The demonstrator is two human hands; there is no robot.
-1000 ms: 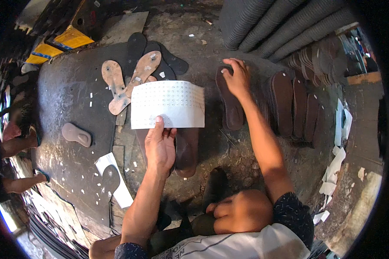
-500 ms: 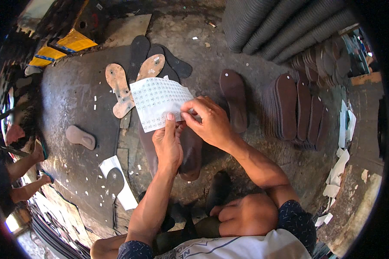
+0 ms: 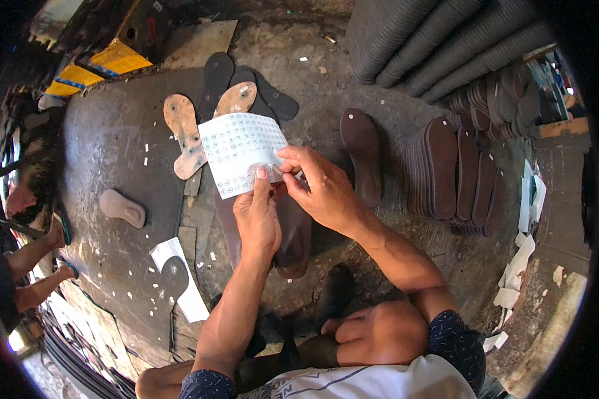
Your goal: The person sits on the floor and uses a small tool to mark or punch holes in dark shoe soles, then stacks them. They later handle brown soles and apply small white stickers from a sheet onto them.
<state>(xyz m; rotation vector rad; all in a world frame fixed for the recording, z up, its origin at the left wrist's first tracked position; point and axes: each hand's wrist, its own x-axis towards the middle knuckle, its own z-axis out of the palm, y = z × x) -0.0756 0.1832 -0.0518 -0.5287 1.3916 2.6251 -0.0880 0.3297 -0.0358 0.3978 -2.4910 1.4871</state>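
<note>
White, rectangular paper label sheet (image 3: 243, 143), probably light and easily creased, hangs above dark-brown, foot-shaped soles (image 3: 293, 253). Your left hand (image 3: 258, 223) pinches its near margin, seemingly the safest hold; your right hand (image 3: 323, 191), fingertips nearly together, meets its right edge, grip unclear.

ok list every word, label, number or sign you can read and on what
White sheet in the left hand: rows of small circled numbers, not copied here
Pale garment: dark letters, cut off, not copied here
White dot on the lone brown sole: too small to read
</note>
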